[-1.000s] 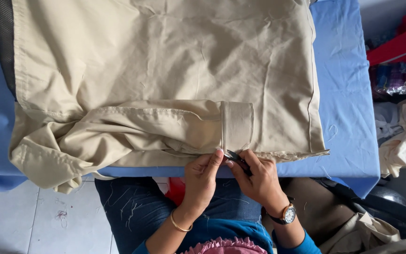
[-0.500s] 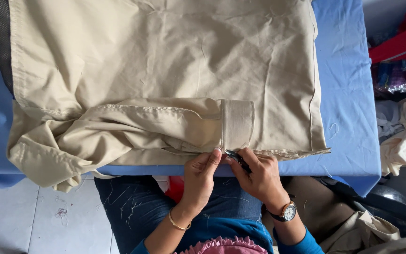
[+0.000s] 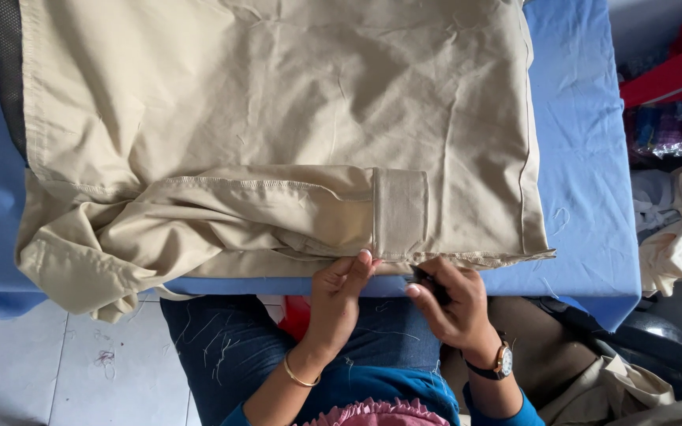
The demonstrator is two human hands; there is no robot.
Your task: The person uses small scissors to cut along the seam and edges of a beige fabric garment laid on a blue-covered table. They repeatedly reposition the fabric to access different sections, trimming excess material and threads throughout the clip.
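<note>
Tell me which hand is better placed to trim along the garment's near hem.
Probably the right hand: it grips a small dark tool, seemingly snips, right at the beige garment's frayed near edge. The left hand has only fingertips on the cuff, steadying the cloth.

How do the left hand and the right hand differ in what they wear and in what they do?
The left hand wears a thin gold bangle; the right hand wears a wristwatch. The left hand's fingertips press on the beige garment; the right hand grips a small dark tool. Both meet at the garment's near edge.
</note>
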